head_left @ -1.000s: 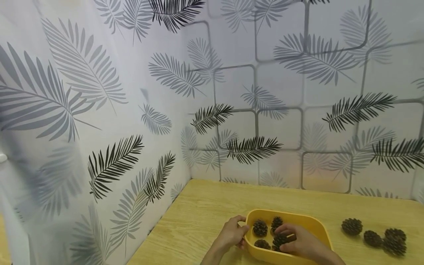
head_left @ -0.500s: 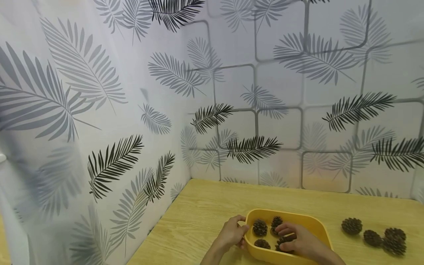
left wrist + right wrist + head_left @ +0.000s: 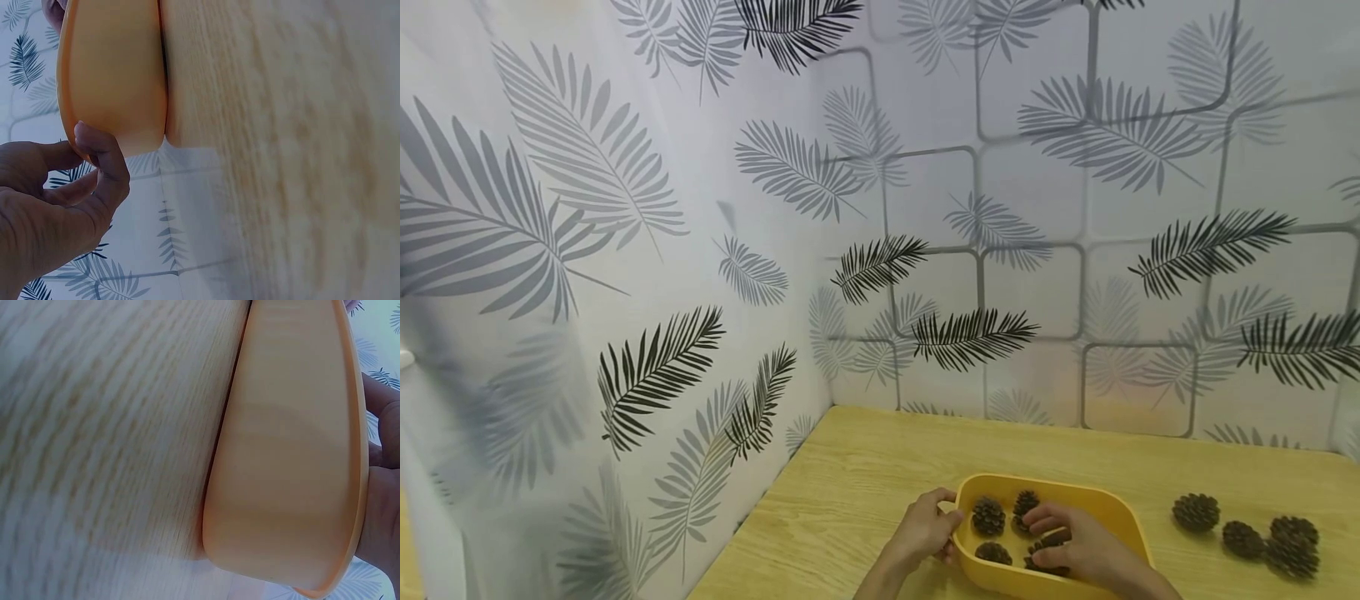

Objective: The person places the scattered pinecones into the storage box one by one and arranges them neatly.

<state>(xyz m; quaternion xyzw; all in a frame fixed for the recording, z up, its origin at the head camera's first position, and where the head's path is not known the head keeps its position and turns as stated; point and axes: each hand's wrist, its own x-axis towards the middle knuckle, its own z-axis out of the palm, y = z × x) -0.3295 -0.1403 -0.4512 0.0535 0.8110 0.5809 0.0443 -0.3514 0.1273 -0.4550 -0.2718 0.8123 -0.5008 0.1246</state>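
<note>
A yellow plastic bin (image 3: 1123, 521) stands on the table with several brown pine cones inside it. My left hand (image 3: 922, 527) pinches the bin's left rim; the left wrist view shows the thumb and fingers (image 3: 111, 156) curled over the edge. Inside the bin, my right hand (image 3: 1090, 546) has its fingers and thumb around a pine cone (image 3: 1051, 543), partly hidden by them. Beside it lie a pine cone (image 3: 988, 517) at the left, a pine cone (image 3: 1024, 504) at the back and a pine cone (image 3: 993, 552) near the front wall. In the right wrist view the bin wall hides the fingertips.
Right of the bin, a pine cone (image 3: 1197, 512) lies alone on the wooden table (image 3: 880, 454). Farther right a pine cone (image 3: 1243, 540) sits close to a cluster of cones (image 3: 1292, 550). Leaf-patterned curtains (image 3: 970, 208) rise behind the table and along its left side.
The pine cone at my right hand has tipped over and sits lower in the bin than a second ago. My left hand and the bin have stayed in place.
</note>
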